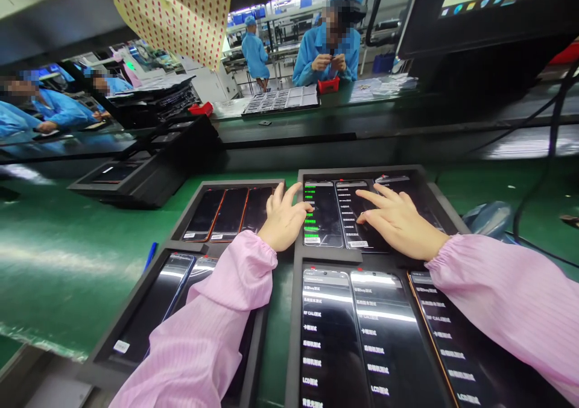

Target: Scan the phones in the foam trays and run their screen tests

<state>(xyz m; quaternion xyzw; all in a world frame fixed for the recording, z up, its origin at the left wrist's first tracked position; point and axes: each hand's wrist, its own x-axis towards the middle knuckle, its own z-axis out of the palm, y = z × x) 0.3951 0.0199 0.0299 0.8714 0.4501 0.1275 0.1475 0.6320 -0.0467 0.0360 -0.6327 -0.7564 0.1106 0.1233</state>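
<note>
My left hand (286,216) reaches over the gap between two foam trays, one fingertip at the screen of a smartphone (324,218) listing green text lines. My right hand (398,220) is spread above a second smartphone (349,206) with white menu lines, its fingertips at or just over the glass. Both hands hold nothing. These phones lie in the back row of the right foam tray (332,255). In its front row, several phones (330,335) show white menus. The left foam tray (183,246) carries phones with dark screens (230,215), partly hidden by my left sleeve.
A stack of dark trays (149,167) stands at the back left on the green table (81,239). A monitor (470,10) hangs at upper right, with cables below. A dotted yellow sheet (176,16) hangs overhead. Across the bench a co-worker (330,40) handles something small beside a red box (328,85).
</note>
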